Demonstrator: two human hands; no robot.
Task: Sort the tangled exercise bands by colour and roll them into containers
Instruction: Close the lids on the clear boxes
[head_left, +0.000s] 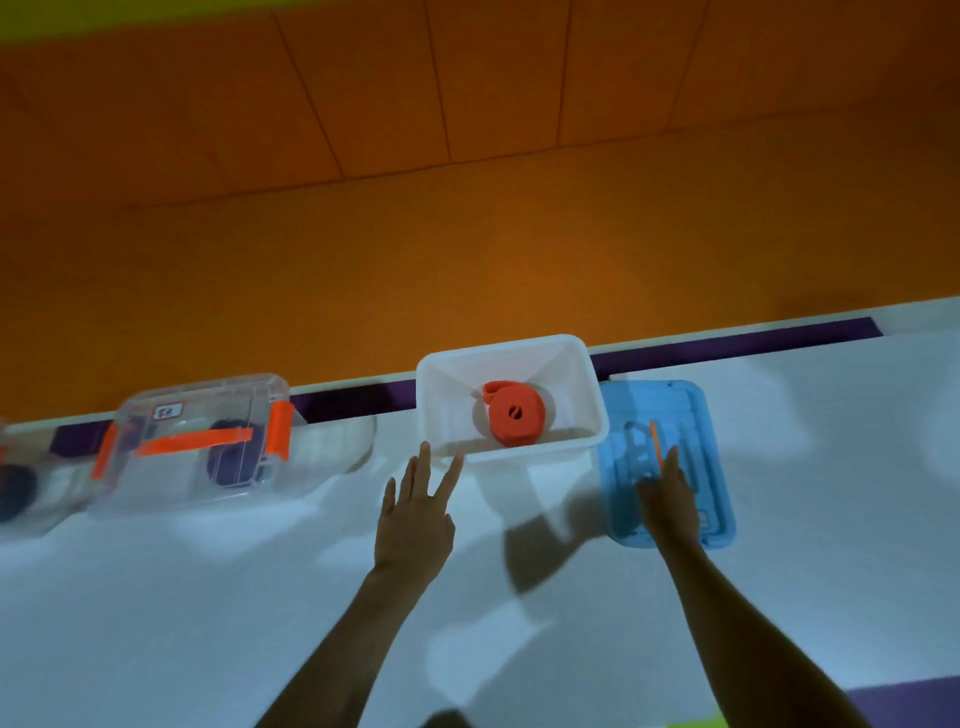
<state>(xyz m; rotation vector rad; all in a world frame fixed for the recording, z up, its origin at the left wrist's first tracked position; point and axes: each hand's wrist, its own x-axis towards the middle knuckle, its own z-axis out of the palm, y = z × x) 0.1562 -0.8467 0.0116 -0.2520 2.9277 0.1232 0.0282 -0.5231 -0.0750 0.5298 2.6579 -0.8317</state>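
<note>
- The orange band (517, 415) is wound into a tight flat coil with a loose end curling at its 10 o'clock; it lies mid-floor in the open white container (519, 453)
- The blue lid (701, 441) lies flat on the table (208, 623) at the container's 3 o'clock, likely parked there for loading
- The right hand (670, 499) rests on that lid; blur hides whether its fingers grip it
- The left hand (415, 512), fingers straight and spread, holds nothing at the container's 7 o'clock, seemingly placed to steady it
</note>
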